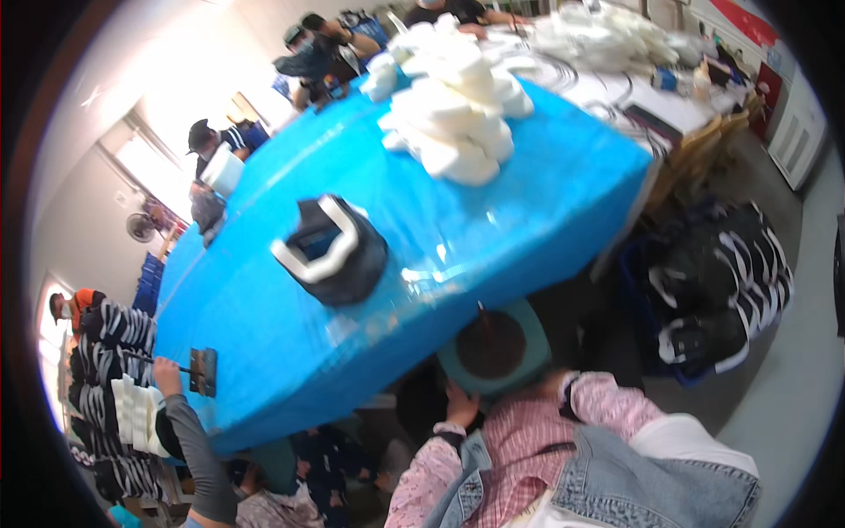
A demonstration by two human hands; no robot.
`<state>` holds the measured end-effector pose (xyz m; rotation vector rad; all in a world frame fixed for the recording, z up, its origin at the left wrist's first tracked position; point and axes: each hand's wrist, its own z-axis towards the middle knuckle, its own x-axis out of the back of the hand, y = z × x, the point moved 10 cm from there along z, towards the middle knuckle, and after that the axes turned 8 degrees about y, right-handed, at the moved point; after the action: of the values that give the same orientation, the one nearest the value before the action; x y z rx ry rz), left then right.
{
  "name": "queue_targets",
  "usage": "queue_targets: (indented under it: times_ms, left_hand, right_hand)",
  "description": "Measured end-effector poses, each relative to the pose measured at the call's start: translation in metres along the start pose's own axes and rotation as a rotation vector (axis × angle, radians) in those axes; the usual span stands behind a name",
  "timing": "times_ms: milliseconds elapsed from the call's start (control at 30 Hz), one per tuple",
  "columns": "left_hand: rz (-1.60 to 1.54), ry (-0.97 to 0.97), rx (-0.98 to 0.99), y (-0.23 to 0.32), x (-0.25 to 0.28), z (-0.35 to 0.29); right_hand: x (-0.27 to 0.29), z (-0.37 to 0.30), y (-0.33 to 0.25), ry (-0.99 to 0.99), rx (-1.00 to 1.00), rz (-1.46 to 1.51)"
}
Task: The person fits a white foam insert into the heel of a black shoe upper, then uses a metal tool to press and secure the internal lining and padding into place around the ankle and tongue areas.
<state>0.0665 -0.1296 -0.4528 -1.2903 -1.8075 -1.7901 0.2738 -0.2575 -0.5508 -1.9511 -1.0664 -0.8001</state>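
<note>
Beyond the fingers I have one blue table (422, 233); a knock from below could topple its one white pile (458, 110), pieces too heaped to count; right of the fingers, one black stack (704, 282); just ahead of them, one stool (532, 343), as I read it, close to the table's edge, so a careless lift could catch the cover; farther off, one black pouch (356, 280); of two hands, the left hand (462, 405) has bent fingers at the stool's near rim, the right hand (553, 385) is half hidden; I cannot tell either grip.
</note>
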Motion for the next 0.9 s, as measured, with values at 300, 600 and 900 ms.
queue_targets:
  times_ms: [300,600,900]
  left_hand:
    - [-0.544,0.048,0.062,-0.004,0.020,0.011]
    - [-0.894,0.091,0.348,0.001,0.000,-0.034]
    - [-0.390,0.051,-0.448,0.211,0.091,-0.066]
  right_hand:
    - [0.143,-0.011,0.017,0.882,-0.188,0.739]
    - [0.134,-0.040,-0.009,0.444,-0.014,1.276]
    - [0.129,-0.039,0.002,0.495,-0.077,1.302]
